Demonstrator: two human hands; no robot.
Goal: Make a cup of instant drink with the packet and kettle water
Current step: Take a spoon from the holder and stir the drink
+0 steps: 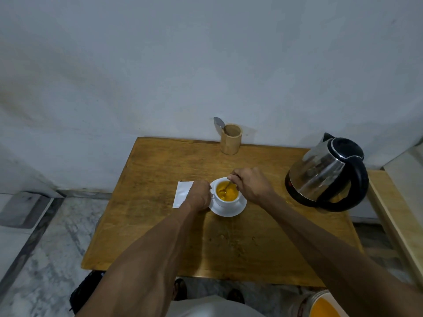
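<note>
Two bare forearms reach in from the bottom edge, and at the lower right we see part of a white tub (320,304) of orange stuff, cut off by the frame. Nearest us, the wooden table (160,236) lies bare across its front half, with open room out to both side edges.

At mid-table we count one white cup (227,201) of yellow drink on one white saucer (229,211). Our left hand (198,195) is curled against the cup's left side, where the handle sits; the hand hides its grip there. Our right hand (250,185) pinches the handle of one spoon (225,188), whose bowl dips into the drink. One white packet (182,194) lies flat just left of the cup, partly under the left hand.

To the right stands one steel kettle (325,172) with a black handle, near the table's right edge. At the far edge, against the wall, one wooden holder (230,139) keeps a second spoon (219,123).
</note>
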